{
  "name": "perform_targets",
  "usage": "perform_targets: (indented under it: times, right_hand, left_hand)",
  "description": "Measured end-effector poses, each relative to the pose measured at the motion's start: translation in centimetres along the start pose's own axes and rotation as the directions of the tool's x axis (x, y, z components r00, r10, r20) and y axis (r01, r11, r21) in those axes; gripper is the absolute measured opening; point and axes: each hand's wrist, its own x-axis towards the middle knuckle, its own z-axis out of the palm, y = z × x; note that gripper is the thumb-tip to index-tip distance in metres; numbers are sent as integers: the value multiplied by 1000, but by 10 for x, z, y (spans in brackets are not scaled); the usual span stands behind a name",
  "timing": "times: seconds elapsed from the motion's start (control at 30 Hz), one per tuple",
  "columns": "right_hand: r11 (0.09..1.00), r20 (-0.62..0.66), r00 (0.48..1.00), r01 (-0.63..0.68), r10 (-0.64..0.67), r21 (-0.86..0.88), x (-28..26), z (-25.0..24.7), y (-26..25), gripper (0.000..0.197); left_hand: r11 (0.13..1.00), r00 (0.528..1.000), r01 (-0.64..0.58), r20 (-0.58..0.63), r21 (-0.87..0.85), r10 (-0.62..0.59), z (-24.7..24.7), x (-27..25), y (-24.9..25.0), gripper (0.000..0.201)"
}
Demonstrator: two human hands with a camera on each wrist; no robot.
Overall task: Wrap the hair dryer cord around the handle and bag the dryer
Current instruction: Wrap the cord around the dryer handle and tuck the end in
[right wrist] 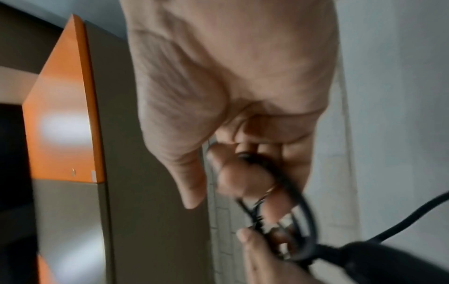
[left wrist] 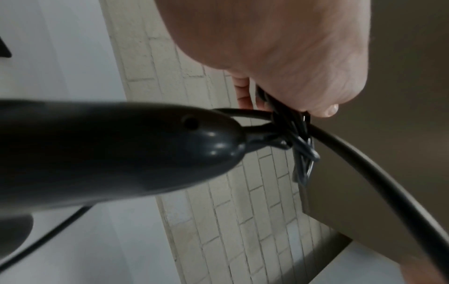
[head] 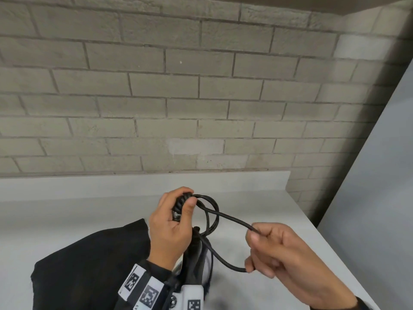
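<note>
Fingers [head: 251, 266] pinch cord [head: 232, 219] above counter [head: 279, 211], near its right edge.

From my remote station, the head view was evenly and softly lit, its brick wall [head: 178, 97] lines bowing toward the darkened corners. The right wrist view was smeared with motion blur, the cord [right wrist: 301, 221] streaked, with a pale glare patch on an orange panel [right wrist: 63, 123]. The left wrist view was dimmer, the dryer handle [left wrist: 109, 151] out of focus with small highlights.
</note>
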Motion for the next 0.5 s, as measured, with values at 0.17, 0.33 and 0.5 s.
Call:
perform_targets:
  times: [0.17,0.33,0.5]
  right_hand:
    - [975,-50,988,152,-145,164,-12,-8,47,32]
    - [976,-166,984,-26,64,217,-32,-18,57,57]
    - [962,-155,980,-157,124,-222,-48,-48,48,48]
  left_hand:
    - [999,1000,18,-11,-30,-18,-2,0,1,29]
    - [999,1000,1,19,-39,-1,1,-2,4,28]
    - [1000,1000,17,1,-17,-17,0,-2,-3,13]
